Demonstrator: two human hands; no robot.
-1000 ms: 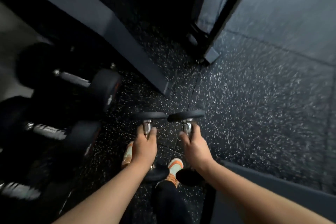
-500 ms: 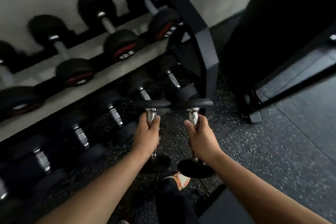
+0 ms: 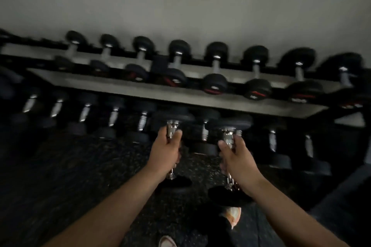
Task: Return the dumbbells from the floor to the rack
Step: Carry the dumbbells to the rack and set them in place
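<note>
Rack [image 3: 180, 94] blurred; far-left dumbbells [image 3: 6, 78] indistinct.

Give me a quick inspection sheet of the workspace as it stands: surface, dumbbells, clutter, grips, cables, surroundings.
Surface: dark speckled rubber floor, blurred.
Job's things: left dumbbell and right dumbbell, both off the floor, held in front of the rack's lower tier; not yet racked.
Rack: two tiers, upper tier full of dumbbells; any free slot on the lower tier cannot be told through the blur.
Clutter: nothing seen on the floor.
Grips: left hand closed on the left dumbbell's handle; right hand closed on the right dumbbell's handle.
Cables: nothing seen.
Surroundings: plain pale wall behind the rack; a shoe below the hands.
</note>
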